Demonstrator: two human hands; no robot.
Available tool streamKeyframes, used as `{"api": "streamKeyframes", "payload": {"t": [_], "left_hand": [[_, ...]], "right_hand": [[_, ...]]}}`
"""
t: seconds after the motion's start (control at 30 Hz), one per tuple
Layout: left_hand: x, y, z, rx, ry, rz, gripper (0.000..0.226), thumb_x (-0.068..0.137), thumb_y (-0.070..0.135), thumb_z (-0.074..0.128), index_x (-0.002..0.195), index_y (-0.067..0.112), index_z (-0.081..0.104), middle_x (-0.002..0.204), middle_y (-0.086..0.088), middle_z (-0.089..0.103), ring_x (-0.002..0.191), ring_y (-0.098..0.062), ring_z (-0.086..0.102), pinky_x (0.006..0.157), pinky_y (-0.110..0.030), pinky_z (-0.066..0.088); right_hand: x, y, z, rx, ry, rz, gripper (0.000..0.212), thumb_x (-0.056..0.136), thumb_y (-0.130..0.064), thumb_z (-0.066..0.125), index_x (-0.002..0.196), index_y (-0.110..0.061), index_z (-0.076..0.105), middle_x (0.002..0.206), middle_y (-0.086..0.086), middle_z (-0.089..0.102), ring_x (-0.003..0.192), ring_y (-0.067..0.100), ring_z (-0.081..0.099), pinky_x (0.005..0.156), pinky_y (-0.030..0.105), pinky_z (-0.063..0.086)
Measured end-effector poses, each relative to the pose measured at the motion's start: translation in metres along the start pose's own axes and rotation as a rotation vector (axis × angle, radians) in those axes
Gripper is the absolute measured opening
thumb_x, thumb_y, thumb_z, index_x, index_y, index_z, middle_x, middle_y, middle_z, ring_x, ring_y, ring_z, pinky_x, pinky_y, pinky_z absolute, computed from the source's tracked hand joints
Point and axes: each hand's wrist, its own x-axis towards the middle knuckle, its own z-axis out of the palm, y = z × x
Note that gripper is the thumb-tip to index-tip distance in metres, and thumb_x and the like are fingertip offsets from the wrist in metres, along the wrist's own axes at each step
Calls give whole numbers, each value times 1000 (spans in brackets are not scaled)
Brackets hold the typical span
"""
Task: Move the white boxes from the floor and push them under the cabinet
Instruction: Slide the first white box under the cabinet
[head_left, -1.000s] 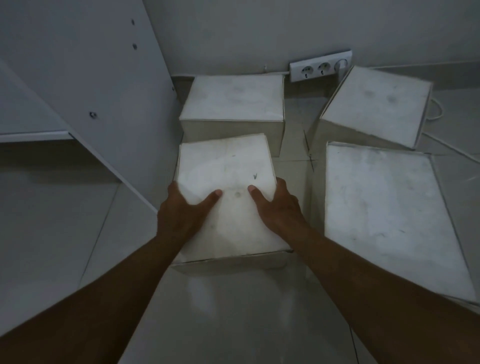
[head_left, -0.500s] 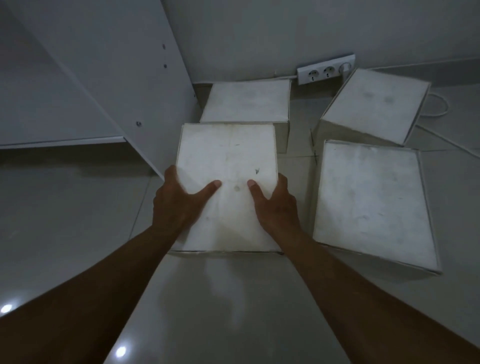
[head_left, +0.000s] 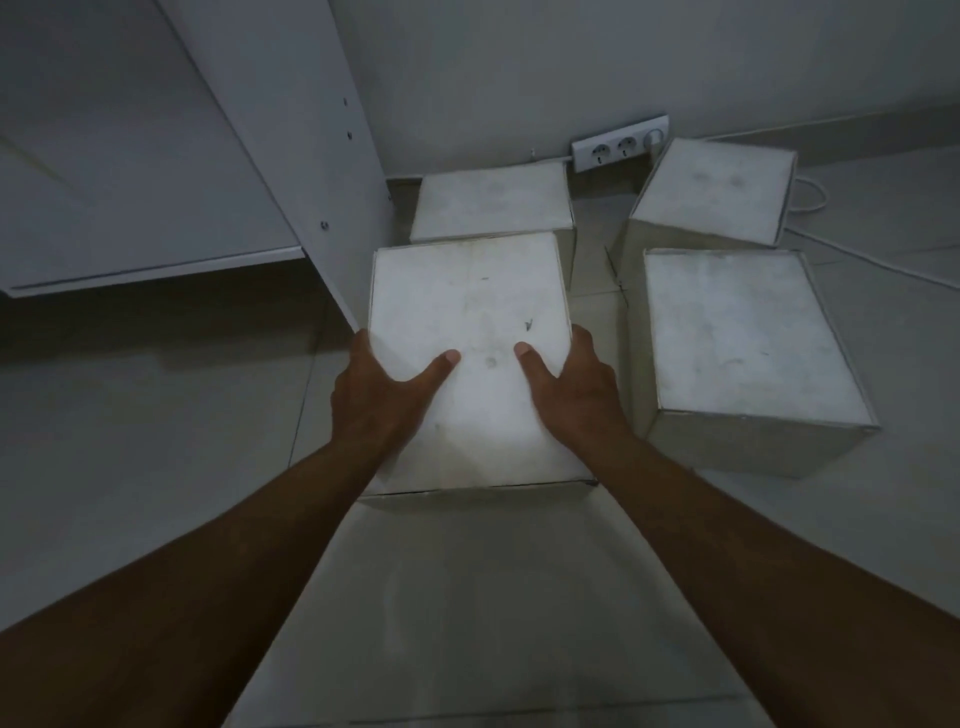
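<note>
Four white boxes are in view. Both hands grip the nearest box (head_left: 470, 332) by its sides, the left hand (head_left: 382, 397) and right hand (head_left: 574, 392) with thumbs lying on its top and fingers wrapped down out of sight. It is just right of the cabinet (head_left: 291, 130) panel's foot. Three other boxes (head_left: 737, 332) lie behind and right.

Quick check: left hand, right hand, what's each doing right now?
Left hand: grips the left side of the white box, thumb on top.
Right hand: grips its right side, thumb on top.
</note>
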Motion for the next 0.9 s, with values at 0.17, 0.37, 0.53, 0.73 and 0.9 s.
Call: {"api": "streamKeyframes", "payload": {"t": [0.17, 0.37, 0.53, 0.73, 0.9], "left_hand": [[-13, -24, -38, -48, -22, 15, 100, 63, 78, 67, 141, 25, 32, 136, -2, 51, 119, -27, 52, 90, -40, 45], [-30, -61, -78, -101, -71, 62, 101, 59, 78, 70, 139, 29, 34, 132, 2, 54, 115, -24, 54, 85, -32, 41], [-36, -88, -101, -73, -105, 88, 105, 59, 79, 69, 142, 28, 31, 135, 2, 52, 118, -24, 52, 83, -31, 38], [-44, -133, -131, -89, -90, 54, 106, 56, 82, 67, 141, 29, 32, 133, 2, 53, 110, -20, 52, 83, -29, 37], [-35, -177, -164, -65, -60, 8, 106, 59, 80, 68, 142, 27, 31, 137, -1, 51, 118, -27, 53, 91, -39, 45]], "right_hand": [[-40, -17, 21, -13, 42, 12, 61, 87, -62, 54, 136, -28, 39, 124, 3, 58, 105, 23, 56, 90, 34, 47], [-95, -22, 56, -19, 122, 40, 61, 88, -62, 53, 135, -27, 37, 120, 1, 58, 95, 18, 53, 80, 29, 43], [-128, -25, 82, -43, 169, 71, 59, 89, -62, 52, 135, -27, 38, 119, 1, 59, 89, 16, 50, 76, 28, 40], [-155, -35, 121, -74, 143, 71, 62, 88, -62, 52, 136, -26, 38, 123, 4, 58, 99, 22, 56, 80, 29, 40], [-166, -51, 171, -72, 75, 56, 61, 88, -62, 52, 136, -26, 38, 124, 5, 58, 106, 25, 57, 82, 30, 42]]}}
